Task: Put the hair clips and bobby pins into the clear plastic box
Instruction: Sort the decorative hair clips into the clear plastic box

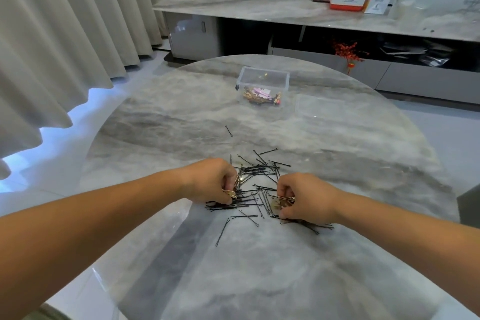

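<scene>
From the head camera, the only view: the clear plastic box stands open toward the far side of the round marble table, its lid just beside it, and already holds a small heap of gold and pink hair clips. Most of the black bobby pins lie scattered near the front edge, one stray pin between pile and box, so the work appears well short of finished. The left hand is pinched on several gold clips, the right hand likewise closed on a gold clip; both are well apart from the box.
</scene>
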`<move>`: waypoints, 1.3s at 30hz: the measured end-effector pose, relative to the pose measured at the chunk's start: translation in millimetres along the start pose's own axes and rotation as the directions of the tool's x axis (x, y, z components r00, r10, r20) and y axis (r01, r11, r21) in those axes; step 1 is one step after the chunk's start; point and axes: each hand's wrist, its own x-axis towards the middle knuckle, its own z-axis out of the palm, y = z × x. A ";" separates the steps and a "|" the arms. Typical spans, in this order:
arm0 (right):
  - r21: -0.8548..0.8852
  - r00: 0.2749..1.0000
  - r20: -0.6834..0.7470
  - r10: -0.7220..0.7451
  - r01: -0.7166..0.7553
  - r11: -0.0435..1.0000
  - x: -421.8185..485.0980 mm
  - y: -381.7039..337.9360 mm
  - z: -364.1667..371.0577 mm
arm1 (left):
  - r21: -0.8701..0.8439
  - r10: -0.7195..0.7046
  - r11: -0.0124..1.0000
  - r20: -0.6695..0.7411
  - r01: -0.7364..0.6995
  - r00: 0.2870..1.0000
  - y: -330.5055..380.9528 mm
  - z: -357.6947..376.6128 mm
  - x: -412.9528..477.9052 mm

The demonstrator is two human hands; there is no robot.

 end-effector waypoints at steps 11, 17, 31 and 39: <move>0.571 0.968 -0.183 0.171 -0.037 0.820 36.8 10.7 -79.2 | -0.711 -0.070 0.697 -0.192 -0.090 0.979 -6.7 -67.9 31.9; 0.520 0.895 -0.391 0.217 0.020 0.854 116.8 20.1 -140.0 | -0.607 -0.130 0.775 -0.424 -0.175 0.896 -1.9 -133.7 110.5; 0.130 0.886 -0.461 0.057 0.004 0.992 249.9 34.0 -169.8 | 0.081 0.030 0.997 -0.489 0.012 0.872 4.3 -177.6 241.2; 0.144 0.809 -0.586 0.054 0.038 0.989 206.2 41.4 -163.0 | 0.051 0.062 0.998 -0.553 -0.041 0.831 4.7 -166.3 220.1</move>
